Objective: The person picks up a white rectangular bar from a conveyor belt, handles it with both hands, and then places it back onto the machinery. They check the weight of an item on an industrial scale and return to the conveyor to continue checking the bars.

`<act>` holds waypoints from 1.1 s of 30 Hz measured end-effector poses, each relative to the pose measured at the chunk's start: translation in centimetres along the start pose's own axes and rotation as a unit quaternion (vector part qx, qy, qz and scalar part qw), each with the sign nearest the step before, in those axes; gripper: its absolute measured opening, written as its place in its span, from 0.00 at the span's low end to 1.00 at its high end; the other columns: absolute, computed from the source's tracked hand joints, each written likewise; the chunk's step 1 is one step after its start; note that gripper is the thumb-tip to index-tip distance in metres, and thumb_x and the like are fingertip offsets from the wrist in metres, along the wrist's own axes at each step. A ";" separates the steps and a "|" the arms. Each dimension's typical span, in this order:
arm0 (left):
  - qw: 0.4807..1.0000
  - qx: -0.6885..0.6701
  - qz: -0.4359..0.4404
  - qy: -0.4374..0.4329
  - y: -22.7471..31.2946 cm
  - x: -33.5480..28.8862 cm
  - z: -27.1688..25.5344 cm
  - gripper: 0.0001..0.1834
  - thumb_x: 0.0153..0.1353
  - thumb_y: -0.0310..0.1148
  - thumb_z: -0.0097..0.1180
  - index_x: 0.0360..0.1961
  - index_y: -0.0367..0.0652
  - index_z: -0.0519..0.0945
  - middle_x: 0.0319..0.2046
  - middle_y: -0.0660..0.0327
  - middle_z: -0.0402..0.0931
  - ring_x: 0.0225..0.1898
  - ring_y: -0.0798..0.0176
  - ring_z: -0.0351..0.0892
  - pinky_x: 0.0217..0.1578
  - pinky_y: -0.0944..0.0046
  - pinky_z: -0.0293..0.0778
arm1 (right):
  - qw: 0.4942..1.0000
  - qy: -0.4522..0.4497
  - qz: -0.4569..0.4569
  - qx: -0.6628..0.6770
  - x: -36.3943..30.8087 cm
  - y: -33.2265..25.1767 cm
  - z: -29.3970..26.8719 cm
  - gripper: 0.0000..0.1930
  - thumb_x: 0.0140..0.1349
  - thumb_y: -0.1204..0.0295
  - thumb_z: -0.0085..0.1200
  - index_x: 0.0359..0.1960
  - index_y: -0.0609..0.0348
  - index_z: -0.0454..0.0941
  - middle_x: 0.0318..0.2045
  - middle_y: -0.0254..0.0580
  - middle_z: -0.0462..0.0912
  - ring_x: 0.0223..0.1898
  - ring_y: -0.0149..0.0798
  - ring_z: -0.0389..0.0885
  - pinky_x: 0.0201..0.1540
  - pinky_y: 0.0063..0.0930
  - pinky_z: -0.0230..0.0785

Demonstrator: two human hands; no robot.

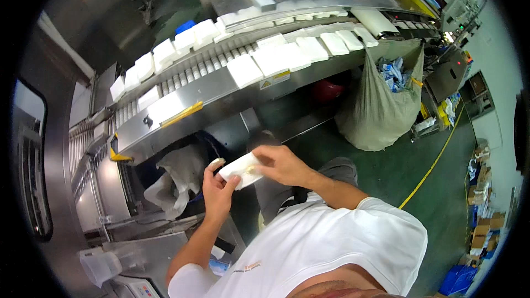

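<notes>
A roller conveyor (200,73) stands beyond the green floor (386,179). Nearer, the left hand (219,192) grasps the left end of a white slab (237,171); the right hand (287,166) touches its right end, grip unclear. A slackened left hold could drop it.
</notes>
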State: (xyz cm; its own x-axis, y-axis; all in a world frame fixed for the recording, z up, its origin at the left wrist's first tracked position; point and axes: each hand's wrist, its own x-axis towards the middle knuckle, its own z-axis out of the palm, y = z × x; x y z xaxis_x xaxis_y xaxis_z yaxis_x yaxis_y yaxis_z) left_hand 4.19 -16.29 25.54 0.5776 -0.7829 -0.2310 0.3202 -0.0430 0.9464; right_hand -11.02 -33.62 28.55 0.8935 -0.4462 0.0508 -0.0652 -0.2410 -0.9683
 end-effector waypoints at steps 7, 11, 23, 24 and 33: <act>1.000 -0.030 -0.006 -0.003 -0.1 0.0 0.1 0.36 0.61 0.20 0.67 0.68 0.37 0.63 0.56 0.49 0.76 0.57 0.57 0.79 0.59 0.57 0.78 | 0.996 -0.010 0.037 0.076 0.3 1.7 0.2 0.13 0.68 0.75 0.61 0.50 0.67 0.78 0.41 0.42 0.85 0.43 0.28 0.81 0.49 0.28 0.76; 1.000 -0.017 -0.015 0.003 0.3 0.0 0.2 0.35 0.61 0.18 0.66 0.66 0.37 0.63 0.55 0.49 0.77 0.56 0.57 0.80 0.57 0.59 0.79 | 0.993 -0.034 0.047 0.104 0.5 2.7 0.4 0.17 0.66 0.75 0.64 0.53 0.66 0.77 0.45 0.44 0.85 0.47 0.33 0.84 0.54 0.29 0.77; 0.999 0.031 0.010 0.001 0.2 -0.3 0.3 0.34 0.59 0.15 0.65 0.65 0.36 0.64 0.53 0.48 0.77 0.54 0.58 0.81 0.54 0.60 0.81 | 0.992 -0.054 0.060 0.101 0.7 4.2 1.0 0.17 0.63 0.77 0.63 0.53 0.65 0.78 0.45 0.44 0.85 0.47 0.33 0.84 0.53 0.30 0.77; 1.000 0.030 0.003 0.005 0.3 -0.3 0.4 0.34 0.59 0.15 0.65 0.65 0.35 0.64 0.53 0.48 0.77 0.54 0.58 0.81 0.54 0.60 0.81 | 0.992 -0.063 0.066 0.087 0.8 4.5 1.0 0.18 0.63 0.79 0.62 0.54 0.66 0.77 0.45 0.44 0.85 0.48 0.33 0.84 0.54 0.30 0.76; 0.999 -0.018 -0.040 -0.002 0.7 0.0 0.1 0.35 0.60 0.16 0.66 0.64 0.34 0.62 0.53 0.45 0.80 0.55 0.55 0.83 0.58 0.59 0.79 | 0.985 -0.083 0.084 0.129 1.1 4.6 0.6 0.18 0.65 0.77 0.60 0.56 0.67 0.76 0.46 0.42 0.85 0.48 0.30 0.80 0.54 0.29 0.73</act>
State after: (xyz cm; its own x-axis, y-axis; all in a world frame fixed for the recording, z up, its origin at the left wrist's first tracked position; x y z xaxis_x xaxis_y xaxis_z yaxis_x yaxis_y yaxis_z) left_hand 4.29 -16.40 26.23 0.5468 -0.7798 -0.3047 0.3923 -0.0829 0.9161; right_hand -10.07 -34.74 24.01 0.9416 -0.3084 -0.1354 -0.1224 0.0611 -0.9906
